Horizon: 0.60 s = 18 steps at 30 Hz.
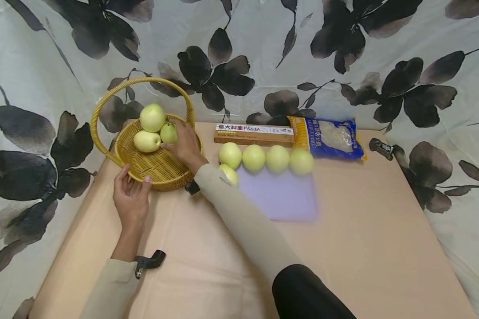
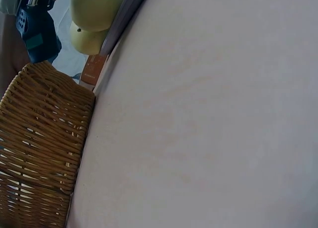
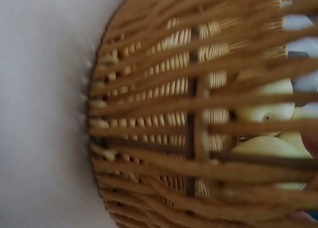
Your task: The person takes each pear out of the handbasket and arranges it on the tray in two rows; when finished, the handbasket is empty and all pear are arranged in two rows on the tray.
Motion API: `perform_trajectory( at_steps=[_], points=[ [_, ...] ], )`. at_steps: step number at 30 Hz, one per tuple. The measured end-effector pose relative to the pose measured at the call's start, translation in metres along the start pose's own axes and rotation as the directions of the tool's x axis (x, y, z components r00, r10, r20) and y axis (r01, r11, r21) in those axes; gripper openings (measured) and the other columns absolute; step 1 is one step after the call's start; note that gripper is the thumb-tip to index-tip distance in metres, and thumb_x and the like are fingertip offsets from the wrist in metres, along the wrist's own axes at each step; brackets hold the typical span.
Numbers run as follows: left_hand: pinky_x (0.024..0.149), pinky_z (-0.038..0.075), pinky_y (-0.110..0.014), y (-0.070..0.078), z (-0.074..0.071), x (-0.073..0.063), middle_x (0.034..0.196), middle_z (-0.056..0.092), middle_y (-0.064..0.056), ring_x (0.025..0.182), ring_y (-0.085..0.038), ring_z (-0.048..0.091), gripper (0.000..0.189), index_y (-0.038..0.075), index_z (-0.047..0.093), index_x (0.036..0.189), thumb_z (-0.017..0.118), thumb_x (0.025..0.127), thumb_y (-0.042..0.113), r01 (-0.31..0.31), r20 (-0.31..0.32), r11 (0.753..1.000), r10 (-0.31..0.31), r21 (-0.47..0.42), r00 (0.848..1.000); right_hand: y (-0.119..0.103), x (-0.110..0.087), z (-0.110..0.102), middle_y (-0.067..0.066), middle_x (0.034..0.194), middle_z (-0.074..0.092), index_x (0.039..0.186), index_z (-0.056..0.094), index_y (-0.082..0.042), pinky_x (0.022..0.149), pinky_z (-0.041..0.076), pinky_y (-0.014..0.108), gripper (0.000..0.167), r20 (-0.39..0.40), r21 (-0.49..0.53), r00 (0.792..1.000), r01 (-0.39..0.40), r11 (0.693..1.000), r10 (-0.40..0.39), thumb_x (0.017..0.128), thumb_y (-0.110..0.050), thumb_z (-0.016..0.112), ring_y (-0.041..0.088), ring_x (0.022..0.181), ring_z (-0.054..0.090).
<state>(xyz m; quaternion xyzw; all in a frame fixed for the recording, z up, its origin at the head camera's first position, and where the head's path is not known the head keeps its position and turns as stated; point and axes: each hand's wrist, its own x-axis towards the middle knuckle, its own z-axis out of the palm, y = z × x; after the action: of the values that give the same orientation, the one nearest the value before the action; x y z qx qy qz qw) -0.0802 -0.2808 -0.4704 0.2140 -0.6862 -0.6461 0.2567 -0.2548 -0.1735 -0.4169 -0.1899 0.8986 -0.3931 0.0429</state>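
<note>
A yellow wicker basket [image 1: 171, 179] with a tall arched handle stands at the left of the table. Inside it, my right hand [image 1: 185, 144] holds a green apple [image 1: 168, 134] from its right side, thumb toward the front. Two other pale green apples lie against it, one higher up [image 1: 152, 118] and one lower [image 1: 147, 141]. At the basket's front left edge, my left hand [image 1: 131, 199] rests its fingertips and thumb against the rim. The right wrist view looks closely through the basket's weave [image 3: 149, 128] at apples [image 3: 268, 106] inside.
Several more apples [image 1: 253, 158] line the back and left of a pale purple board [image 1: 281, 199]. Behind them lie a pasta box [image 1: 253, 138] and a blue and yellow pasta bag [image 1: 331, 137]. A small black packet [image 1: 381, 149] is at the back right. Floral cloth [image 1: 279, 66] hangs behind.
</note>
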Motion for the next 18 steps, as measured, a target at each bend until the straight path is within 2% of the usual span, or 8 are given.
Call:
perform_trajectory(
  at_steps=[4,10,14,18],
  points=[
    [0.128,0.041,-0.031,0.0019,0.0013,0.0003,0.172,0.035,-0.007,0.158,-0.033,0.037,0.069,0.023,0.042,0.16,0.075,0.1,0.014,-0.002,0.005,1.0,0.002,-0.003,1.0,0.0013,0.0051,-0.0013,0.0,0.164,0.047,0.16,0.043,-0.026,0.123,0.044,0.029,0.079,0.015,-0.011,1.0,0.002,1.0,-0.002,0.093,-0.034,0.084,0.018,0.15,0.046],
    [0.131,0.038,-0.041,0.0038,0.0007,0.0002,0.172,0.035,-0.008,0.159,-0.034,0.036,0.07,0.019,0.041,0.161,0.074,0.1,0.013,-0.013,0.002,1.0,0.013,0.0,1.0,0.0013,0.0093,-0.0016,0.001,0.156,0.051,0.155,0.049,-0.025,0.116,0.049,0.028,0.073,0.022,-0.04,1.0,0.011,0.999,-0.01,0.092,-0.034,0.085,0.016,0.141,0.053],
    [0.131,0.038,-0.04,0.0039,0.0001,-0.0006,0.172,0.035,-0.008,0.159,-0.033,0.036,0.071,0.019,0.041,0.161,0.075,0.1,0.013,-0.005,0.001,1.0,0.005,0.008,1.0,0.0015,0.0094,-0.001,0.001,0.149,0.053,0.149,0.054,-0.024,0.111,0.052,0.026,0.067,0.018,-0.071,1.0,0.022,0.997,-0.021,0.091,-0.035,0.087,0.015,0.131,0.057],
    [0.129,0.04,-0.035,0.0054,-0.001,-0.0014,0.171,0.035,-0.006,0.159,-0.032,0.037,0.07,0.02,0.041,0.161,0.075,0.1,0.013,-0.001,-0.003,1.0,0.001,0.023,1.0,-0.001,0.006,0.0004,0.001,0.144,0.054,0.143,0.058,-0.025,0.105,0.053,0.025,0.063,0.057,-0.09,0.998,0.033,0.995,-0.028,0.089,-0.037,0.088,0.014,0.124,0.058]
  ],
)
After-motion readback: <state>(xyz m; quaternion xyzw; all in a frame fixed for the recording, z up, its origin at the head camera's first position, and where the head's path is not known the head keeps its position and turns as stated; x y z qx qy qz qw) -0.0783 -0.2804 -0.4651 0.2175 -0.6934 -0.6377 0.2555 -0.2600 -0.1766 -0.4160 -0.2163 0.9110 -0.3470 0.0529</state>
